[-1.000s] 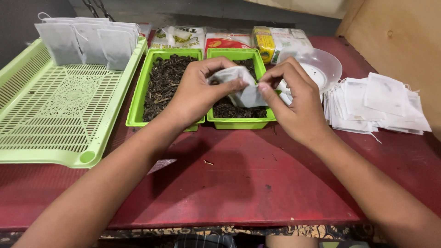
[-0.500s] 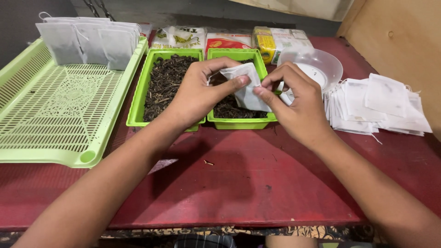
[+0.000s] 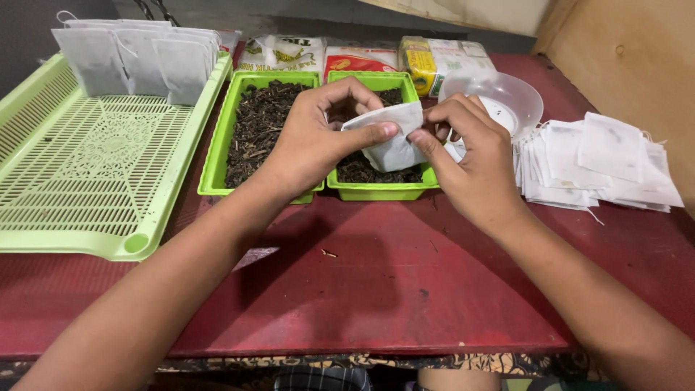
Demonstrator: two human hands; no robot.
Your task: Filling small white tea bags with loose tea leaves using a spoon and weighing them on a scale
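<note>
While both hands pinch it between them above the right green tray [image 3: 381, 191] of dried leaves, the white filter bag [image 3: 391, 141] slants lengthwise, left hand [image 3: 315, 141] clamped on its upper edge, right hand [image 3: 474, 163] on its right side

Two small green plastic tubs of dark loose tea [image 3: 259, 130] [image 3: 381, 190], one pale-green slotted tray [image 3: 87, 174], one clear plastic bowl [image 3: 503, 98], three printed packets [image 3: 282, 54] [image 3: 360, 59] [image 3: 441, 59].

Both forearms extend forward from the lower corners and converge at centre. The left hand [image 3: 311, 141] is arched, thumb pressed toward the curled fingers in a pinch. The right hand [image 3: 474, 163] faces it, fingers bent, thumb tip close to the left thumb.
</note>
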